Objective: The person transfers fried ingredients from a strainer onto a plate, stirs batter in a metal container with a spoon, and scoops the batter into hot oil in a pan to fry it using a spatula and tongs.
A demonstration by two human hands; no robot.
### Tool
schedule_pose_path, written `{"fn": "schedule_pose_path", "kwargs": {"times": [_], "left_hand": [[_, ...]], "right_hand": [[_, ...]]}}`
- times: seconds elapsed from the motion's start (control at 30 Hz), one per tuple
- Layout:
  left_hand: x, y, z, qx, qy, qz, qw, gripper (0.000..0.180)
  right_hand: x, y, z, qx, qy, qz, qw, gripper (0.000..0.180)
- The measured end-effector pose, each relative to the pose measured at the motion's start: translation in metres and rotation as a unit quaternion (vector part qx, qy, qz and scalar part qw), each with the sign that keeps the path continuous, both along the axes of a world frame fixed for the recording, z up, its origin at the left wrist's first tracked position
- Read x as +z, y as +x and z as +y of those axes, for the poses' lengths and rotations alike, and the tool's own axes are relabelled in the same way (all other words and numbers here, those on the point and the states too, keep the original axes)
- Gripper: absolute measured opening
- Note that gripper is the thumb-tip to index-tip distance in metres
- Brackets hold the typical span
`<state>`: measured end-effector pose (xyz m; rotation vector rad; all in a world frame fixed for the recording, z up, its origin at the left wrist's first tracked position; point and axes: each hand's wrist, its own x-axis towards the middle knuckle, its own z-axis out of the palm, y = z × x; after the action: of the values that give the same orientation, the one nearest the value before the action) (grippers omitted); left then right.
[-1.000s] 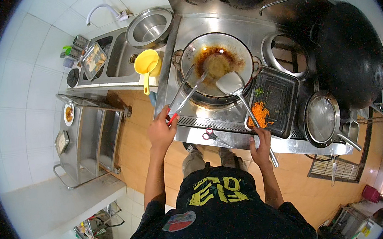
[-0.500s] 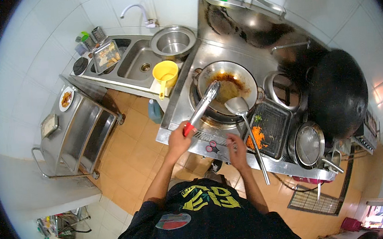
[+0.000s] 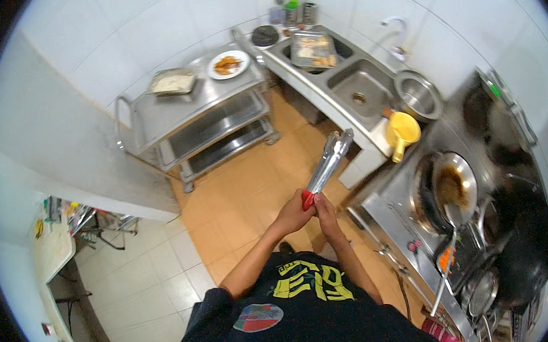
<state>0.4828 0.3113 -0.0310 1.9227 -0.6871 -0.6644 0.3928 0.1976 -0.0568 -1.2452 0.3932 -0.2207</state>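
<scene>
Red-handled metal tongs (image 3: 327,165) are held out over the orange tiled floor (image 3: 249,186), their tips pointed to 1 o'clock. The handle is grasped by the left hand (image 3: 293,215); the right hand (image 3: 325,212) is set against it from the other side, though whether it is closed there cannot be told.

From the tongs, containers are found around the dial. At 10 o'clock, on the steel trolley (image 3: 152,121), a rectangular tray (image 3: 174,92) is filled with something pale and even. Toward 11 o'clock, on the same top, a white plate (image 3: 245,63) is heaped in its middle with orange-brown food. At 12 o'clock, a tray (image 3: 299,53) is laid across the farther sink bowl, and pale and golden-brown pieces are carried in it. At 1 o'clock, the drain is exposed in the nearer sink bowl (image 3: 347,89).

At 2 o'clock, a wide-rimmed steel basin (image 3: 418,96) is stood beside that bowl, and between 2 and 3 a yellow dipper (image 3: 405,127) is placed on the counter's end, its handle turned to 6. Between 3 and 4 o'clock, the wok (image 3: 461,164) is seated on the stove, its bottom coated brown; the spatula (image 3: 454,215) is rested with its blade at the wok's near rim. Past 4 o'clock, shredded orange vegetable (image 3: 446,260) is kept in a black tray (image 3: 465,245), which is crossed by the spatula's handle.
</scene>
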Motion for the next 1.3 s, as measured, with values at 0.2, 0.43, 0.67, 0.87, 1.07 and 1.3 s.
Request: {"fn": "schedule_pose_path", "kwargs": {"times": [0.2,0.43,0.67,0.87,1.07,1.3], "left_hand": [[0.003,0.101,0.086,0.178,0.021,0.089,0.980,0.036],[-0.029,0.230,0.180,0.331,0.053,0.150,0.930,0.027],[-0.015,0.374,0.245,0.427,0.123,0.079,0.892,0.025],[-0.006,0.443,0.275,0.514,0.077,0.081,0.851,0.018],[-0.025,0.506,0.293,0.523,0.072,0.143,0.837,0.019],[-0.016,0.644,0.321,0.451,0.095,0.066,0.885,0.019]], "right_hand": [[0.003,0.128,0.041,0.174,-0.077,0.002,0.982,0.039],[-0.028,0.298,0.052,0.253,-0.095,0.043,0.962,0.036],[-0.070,0.538,0.067,0.254,-0.040,0.058,0.965,0.034],[-0.058,0.694,0.095,0.138,-0.129,0.065,0.980,0.026],[-0.027,0.754,0.113,0.154,-0.412,0.027,0.898,0.022],[-0.012,0.813,0.145,0.279,-0.614,0.188,0.714,0.021]]}}
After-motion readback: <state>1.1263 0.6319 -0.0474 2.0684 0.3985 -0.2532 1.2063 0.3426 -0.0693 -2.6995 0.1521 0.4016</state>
